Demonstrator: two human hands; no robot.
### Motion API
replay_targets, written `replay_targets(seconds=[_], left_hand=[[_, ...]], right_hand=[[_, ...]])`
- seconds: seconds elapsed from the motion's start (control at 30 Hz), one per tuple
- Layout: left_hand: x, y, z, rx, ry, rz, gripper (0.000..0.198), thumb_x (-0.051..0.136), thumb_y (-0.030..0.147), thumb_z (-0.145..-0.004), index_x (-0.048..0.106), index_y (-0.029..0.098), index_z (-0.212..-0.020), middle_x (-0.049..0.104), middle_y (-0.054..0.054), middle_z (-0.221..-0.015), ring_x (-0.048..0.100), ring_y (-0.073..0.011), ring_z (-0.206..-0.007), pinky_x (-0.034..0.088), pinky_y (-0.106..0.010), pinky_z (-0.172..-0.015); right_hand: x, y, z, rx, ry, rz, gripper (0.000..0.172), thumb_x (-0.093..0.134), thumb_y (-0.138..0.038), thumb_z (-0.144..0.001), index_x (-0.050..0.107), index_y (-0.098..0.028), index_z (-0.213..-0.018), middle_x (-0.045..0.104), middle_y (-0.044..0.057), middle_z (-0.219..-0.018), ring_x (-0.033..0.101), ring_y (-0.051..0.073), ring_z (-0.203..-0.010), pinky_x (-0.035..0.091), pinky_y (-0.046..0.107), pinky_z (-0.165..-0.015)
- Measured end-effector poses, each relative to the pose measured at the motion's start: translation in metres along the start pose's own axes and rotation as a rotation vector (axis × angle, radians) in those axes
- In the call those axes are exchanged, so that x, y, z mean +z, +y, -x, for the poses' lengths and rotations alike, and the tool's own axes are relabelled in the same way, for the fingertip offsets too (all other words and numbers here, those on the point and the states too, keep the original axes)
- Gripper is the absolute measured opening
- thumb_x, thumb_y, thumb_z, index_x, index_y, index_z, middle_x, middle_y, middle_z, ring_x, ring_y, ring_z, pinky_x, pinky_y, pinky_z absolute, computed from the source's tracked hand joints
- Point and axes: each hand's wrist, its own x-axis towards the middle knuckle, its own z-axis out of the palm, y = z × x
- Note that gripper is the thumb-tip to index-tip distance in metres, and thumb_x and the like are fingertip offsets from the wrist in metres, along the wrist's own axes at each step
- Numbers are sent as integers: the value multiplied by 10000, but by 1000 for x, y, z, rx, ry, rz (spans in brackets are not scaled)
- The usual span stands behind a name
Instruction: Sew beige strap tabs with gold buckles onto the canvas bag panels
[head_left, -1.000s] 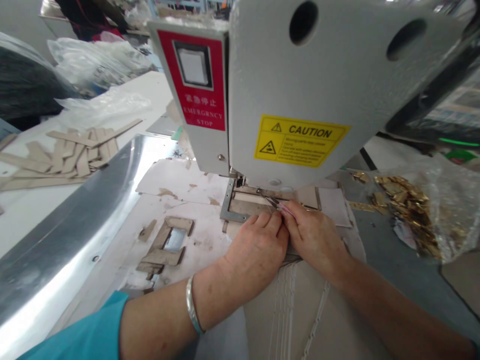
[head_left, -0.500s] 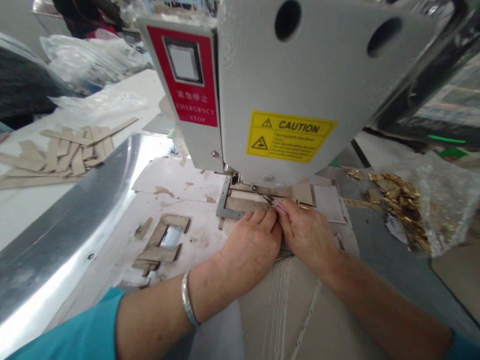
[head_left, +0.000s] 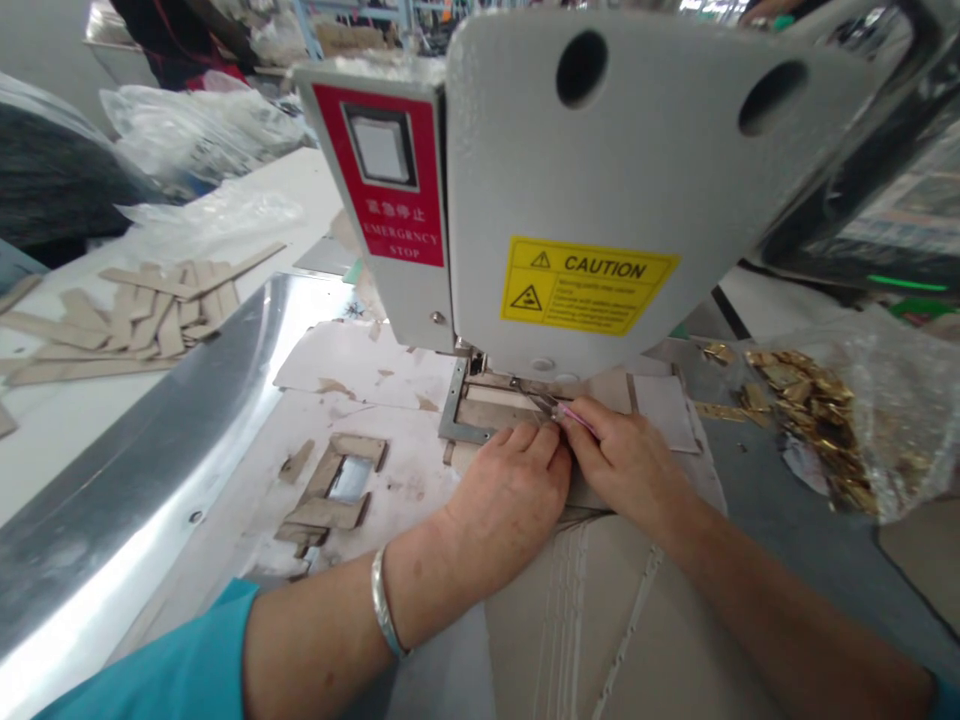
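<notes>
At the upper left I can make out a plain, pale grey wall (head_left: pixel 45 40). Well below it, a white tabletop (head_left: pixel 67 440) runs diagonally away from me toward the back. Beside it, a polished metal panel (head_left: pixel 150 470) throws back a strong white glare along its near edge. On my right lies a grey tabletop (head_left: pixel 795 570). Far behind, I see light-blue racking (head_left: pixel 406 18) with blurred goods around it, and small bright lights (head_left: pixel 712 8) dotting the top edge of my view.
</notes>
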Motion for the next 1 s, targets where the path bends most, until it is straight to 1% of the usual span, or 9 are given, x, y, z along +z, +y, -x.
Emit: replay_targets(seconds=[0.17,0.33,0.57,0.7,0.9,1.0], left_hand=[[0,0,1,0,-18,-3,278,458,163,-947,583,54,-1170,617,-135,-1089,584,-248,-992,520,-381,-862],[0,0,1,12,-21,-16,280,467,173,-947,584,56,-1173,615,-136,-1111,584,-251,-990,517,-379,-865],[1,0,0,12,34,-32,275,483,148,-935,589,46,-1167,631,-121,-1069,590,-235,-955,515,-363,-859],[3,1,1,6,30,-21,269,493,170,-937,597,49,-1154,627,-123,-1070,587,-239,-957,519,-372,-857],[2,1,1,-3,24,-3,269,476,168,-944,589,57,-1162,618,-124,-1081,577,-246,-983,519,-377,-865],[1,-1,1,-1,9,20,264,485,156,-934,583,79,-1167,618,-112,-1072,577,-244,-951,526,-386,-845]], right_hand=[[-2,-1,-1,36,-29,12,271,396,-329,-961,618,-214,-857,690,57,-732,635,206,-685,325,283,-592],[-3,-2,-3,45,-46,-3,258,400,-315,-953,611,-214,-845,692,61,-758,638,216,-729,339,290,-619],[-5,-2,-4,60,-61,-20,259,400,-316,-953,610,-219,-836,693,56,-760,644,214,-748,351,289,-639],[-4,-4,-3,65,-46,17,271,392,-316,-959,610,-213,-833,688,57,-738,639,209,-712,329,289,-612],[-1,-6,1,8,0,0,288,373,-321,-969,608,-207,-849,667,45,-701,614,194,-637,301,286,-569],[-5,0,0,19,84,-77,285,365,-340,-962,602,-206,-875,646,51,-692,604,199,-630,318,287,-565]])
